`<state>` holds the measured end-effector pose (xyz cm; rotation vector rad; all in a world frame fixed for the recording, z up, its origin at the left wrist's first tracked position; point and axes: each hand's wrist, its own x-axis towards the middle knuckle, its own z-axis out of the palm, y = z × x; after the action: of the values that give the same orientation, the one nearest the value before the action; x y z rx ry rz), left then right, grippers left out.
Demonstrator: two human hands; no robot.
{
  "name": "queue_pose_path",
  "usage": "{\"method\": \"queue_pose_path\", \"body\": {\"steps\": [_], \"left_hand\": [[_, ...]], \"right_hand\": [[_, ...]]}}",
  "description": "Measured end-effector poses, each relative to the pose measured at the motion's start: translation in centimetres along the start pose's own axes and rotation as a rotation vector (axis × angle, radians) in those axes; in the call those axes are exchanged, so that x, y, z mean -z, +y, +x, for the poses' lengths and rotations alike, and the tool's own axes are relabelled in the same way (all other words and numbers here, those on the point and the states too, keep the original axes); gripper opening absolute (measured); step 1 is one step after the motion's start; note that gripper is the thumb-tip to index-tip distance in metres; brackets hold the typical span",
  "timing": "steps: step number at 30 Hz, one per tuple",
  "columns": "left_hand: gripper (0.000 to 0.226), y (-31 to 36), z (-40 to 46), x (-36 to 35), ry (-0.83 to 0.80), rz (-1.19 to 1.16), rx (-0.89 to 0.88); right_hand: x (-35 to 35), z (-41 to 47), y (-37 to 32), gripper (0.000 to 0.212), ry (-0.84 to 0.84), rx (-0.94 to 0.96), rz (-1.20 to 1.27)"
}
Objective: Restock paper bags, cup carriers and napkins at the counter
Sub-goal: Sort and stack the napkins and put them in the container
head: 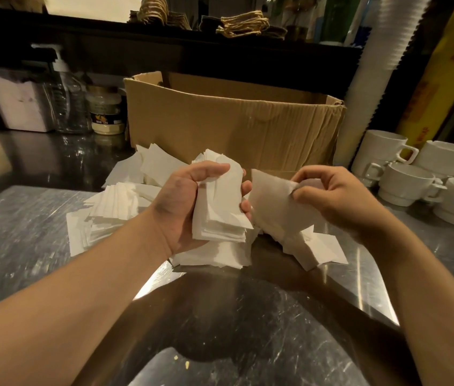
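Observation:
My left hand (192, 196) grips a thick stack of white napkins (221, 215), held upright above the steel counter (25, 232). Just to its right, my right hand (329, 196) pinches a single napkin (270, 201) by its upper edge, close beside the stack. More loose napkins (114, 210) lie heaped and scattered on the counter under and behind both hands. An open cardboard box (234, 123) stands right behind the heap. Paper cup carriers (242, 23) sit on the dark shelf above.
White ceramic cups (404, 174) are stacked at the right, beside a tall column of white disposable cups (370, 79). At the back left stand a pump bottle (67, 90), a jar (106, 112) and a napkin holder (16, 104).

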<state>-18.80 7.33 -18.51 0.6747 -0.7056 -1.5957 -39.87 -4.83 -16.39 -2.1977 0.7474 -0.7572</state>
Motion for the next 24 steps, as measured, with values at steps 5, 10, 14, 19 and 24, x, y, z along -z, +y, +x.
{"method": "queue_pose_path", "body": {"steps": [5, 10, 14, 19, 24], "left_hand": [[0.054, 0.1, 0.1, 0.0, 0.036, 0.013, -0.021], [0.059, 0.0, 0.0, -0.2, 0.102, 0.042, -0.022], [0.047, 0.0, -0.1, -0.5, 0.113, 0.128, 0.035], [0.039, -0.1, -0.5, -1.0, 0.152, 0.326, 0.134], [0.046, -0.2, -0.5, -1.5, 0.108, 0.357, 0.215]], "right_hand": [[1.6, -0.3, -0.2, 0.006, -0.103, 0.053, 0.53], [1.4, -0.6, -0.4, 0.035, -0.518, 0.164, 0.903], [0.3, -0.5, -0.7, 0.01, -0.487, 0.107, 0.593], [-0.9, -0.5, -1.2, 0.021, -0.21, 0.068, 0.371], [-0.8, -0.7, -1.5, 0.022, -0.112, 0.072, 0.343]]}}
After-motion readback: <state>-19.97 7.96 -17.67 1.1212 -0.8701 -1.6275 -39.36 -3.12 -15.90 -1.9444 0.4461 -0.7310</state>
